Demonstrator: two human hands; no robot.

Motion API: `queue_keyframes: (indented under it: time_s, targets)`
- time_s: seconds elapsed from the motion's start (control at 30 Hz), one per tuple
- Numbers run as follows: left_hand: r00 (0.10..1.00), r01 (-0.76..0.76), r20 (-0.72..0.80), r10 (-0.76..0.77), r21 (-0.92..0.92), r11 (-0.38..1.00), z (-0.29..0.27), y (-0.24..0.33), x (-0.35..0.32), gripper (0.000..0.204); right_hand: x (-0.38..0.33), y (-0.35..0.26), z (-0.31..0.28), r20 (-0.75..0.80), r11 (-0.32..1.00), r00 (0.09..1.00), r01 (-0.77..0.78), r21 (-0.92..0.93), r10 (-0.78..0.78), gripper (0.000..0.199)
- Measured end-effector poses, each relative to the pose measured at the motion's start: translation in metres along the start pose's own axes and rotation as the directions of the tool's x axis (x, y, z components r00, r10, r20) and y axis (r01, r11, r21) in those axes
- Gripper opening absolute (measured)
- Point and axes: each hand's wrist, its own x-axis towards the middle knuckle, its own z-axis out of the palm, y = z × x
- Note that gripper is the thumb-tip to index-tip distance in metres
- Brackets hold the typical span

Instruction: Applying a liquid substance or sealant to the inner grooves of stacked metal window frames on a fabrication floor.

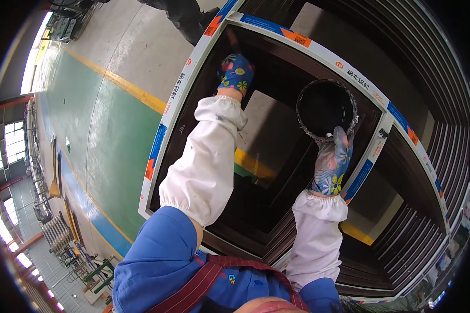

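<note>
Now clamping fingers of the right hand [333,161] on the near rim of a black tub [304,125]; can't tell for the left hand [236,72], dim near a corner of the frame [180,86]. Perhaps working there, next calling for a steady tub. Crowded right of the fingers by stacked frames [446,115].

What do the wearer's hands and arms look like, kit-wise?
Left hand and right hand: blue gloves printed with flowers, yellow ones among them; the right one looks greyish near the thumb. Forearms: loose white sleeve covers, frilled at the wrist, the left with dark smudges. Above those, plain blue sleeves.
</note>
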Motion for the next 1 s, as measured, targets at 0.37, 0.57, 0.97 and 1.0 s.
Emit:
queue_keyframes:
  time_s: [0.37,0.57,0.97,1.0]
  targets:
    - [1.0,-0.025,0.002,0.027,-0.273,0.962,-0.01,-0.001,0.023,0.082,-0.003,0.007,-0.011,0.177,0.982,0.974,0.157,-0.101,-0.138,0.064]
    - [0.988,-0.07,0.091,0.123,-0.447,0.892,-0.027,0.013,-0.012,0.076,-0.004,-0.003,-0.001,0.107,0.996,0.99,0.084,0.041,-0.088,0.054]
    - [0.994,0.002,0.102,0.031,-0.308,0.951,-0.026,-0.003,0.026,0.044,-0.005,-0.006,0.001,0.145,0.947,0.973,0.209,-0.242,-0.178,0.049]
    - [0.993,-0.059,0.084,0.083,-0.256,0.965,-0.029,0.0,0.026,0.046,-0.005,-0.007,0.001,0.151,0.96,0.975,0.191,-0.204,-0.162,0.047]
